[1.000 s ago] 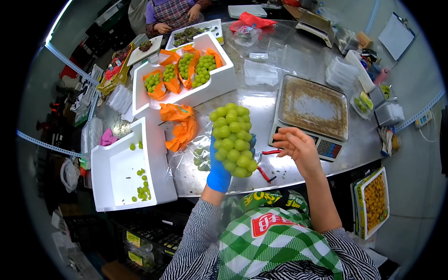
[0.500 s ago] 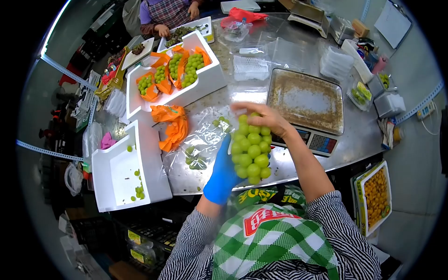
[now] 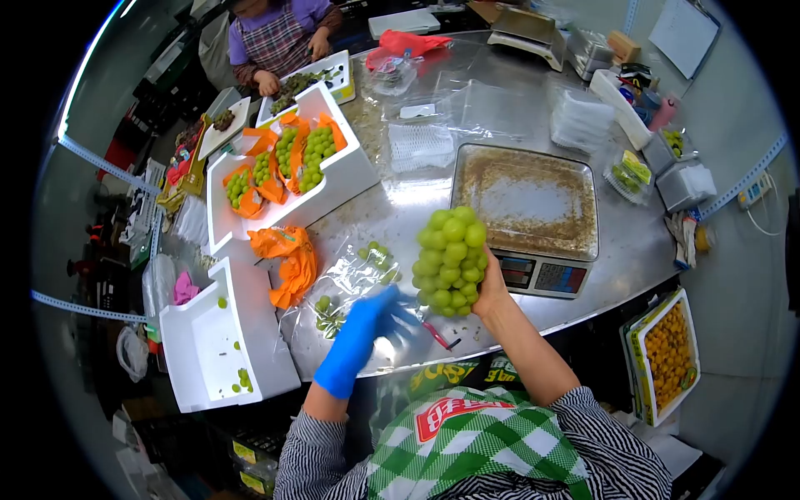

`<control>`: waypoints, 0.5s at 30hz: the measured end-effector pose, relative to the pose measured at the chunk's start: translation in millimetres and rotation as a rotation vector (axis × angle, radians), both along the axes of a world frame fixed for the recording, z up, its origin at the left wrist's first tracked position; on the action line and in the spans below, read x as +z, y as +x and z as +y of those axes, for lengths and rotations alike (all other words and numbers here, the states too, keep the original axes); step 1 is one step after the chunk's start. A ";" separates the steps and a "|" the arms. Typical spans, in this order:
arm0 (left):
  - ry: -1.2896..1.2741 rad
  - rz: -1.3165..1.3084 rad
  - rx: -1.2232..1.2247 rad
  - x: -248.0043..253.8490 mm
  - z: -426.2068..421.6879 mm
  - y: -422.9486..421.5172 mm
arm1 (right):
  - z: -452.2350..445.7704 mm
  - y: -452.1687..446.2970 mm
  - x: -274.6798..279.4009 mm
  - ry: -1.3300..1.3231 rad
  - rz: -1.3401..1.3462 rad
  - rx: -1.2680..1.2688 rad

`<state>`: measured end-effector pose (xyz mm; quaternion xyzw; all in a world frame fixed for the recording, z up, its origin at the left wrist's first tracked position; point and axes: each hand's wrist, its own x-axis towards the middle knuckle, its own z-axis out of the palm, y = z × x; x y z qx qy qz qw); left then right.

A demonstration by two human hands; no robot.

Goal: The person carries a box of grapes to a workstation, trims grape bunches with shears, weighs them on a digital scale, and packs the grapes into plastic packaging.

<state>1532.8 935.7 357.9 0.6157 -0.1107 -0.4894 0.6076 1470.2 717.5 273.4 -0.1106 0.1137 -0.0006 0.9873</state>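
My right hand point(image 3: 493, 287) holds up a large bunch of green grapes point(image 3: 451, 260) from its right side, above the metal table, with the fingers mostly hidden behind it. To the left of the bunch is my left hand point(image 3: 367, 329), in a blue glove. Its fingers look stretched apart, blurred by motion, with nothing seen in them. A small red-handled tool point(image 3: 437, 335) lies below the grapes near the table edge. Clear plastic film point(image 3: 346, 279) with a few loose green grapes point(image 3: 327, 315) spreads beyond my left hand.
A white foam box point(image 3: 354, 179) holds grape bunches in orange paper. Crumpled orange paper point(image 3: 292, 262) lies before it, near another foam box point(image 3: 187, 354) with loose grapes. A scale point(image 3: 533, 196) stands right. Across the table, a person point(image 3: 275, 42) handles dark grapes.
My left hand has come away from the bunch, moving left and down. My right hand has gone from the top of the grapes to their right side and now supports them.
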 end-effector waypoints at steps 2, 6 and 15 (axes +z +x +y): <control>-0.011 -0.360 0.154 -0.4 -23.8 22.0 | -6.4 -2.1 3.3 -0.011 0.009 -0.023; -0.332 -0.376 0.029 6.8 -89.1 56.9 | -14.0 -10.5 32.2 -0.036 0.082 -0.036; -0.542 -0.276 -0.171 10.1 -161.1 35.3 | -53.9 -34.4 29.2 0.019 0.077 -0.100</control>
